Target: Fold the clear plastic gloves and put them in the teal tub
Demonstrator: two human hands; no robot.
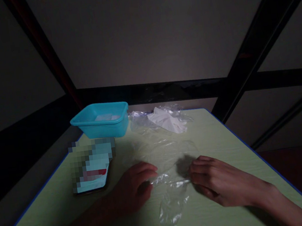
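A thin, clear plastic film (174, 194), crumpled and see-through, lies on the table between my hands. My left hand (135, 188) is at the film's left side, thumb and fingers curved and visibly apart, the fingertips close to its edge. On the other side, my right hand (217, 182) has its fingers curled together at the film's right edge, gripping it. A raised fold of the film runs between the two hands. My right fingertips are partly hidden behind the knuckles.
A blue plastic basket (103, 128) with pale items inside stands at the back left. In front of it lies a phone (97, 167), its screen partly blurred out. White crumpled tissue (168, 120) and more clear plastic (139, 121) lie at the table's (211, 138) far edge, near the wall.
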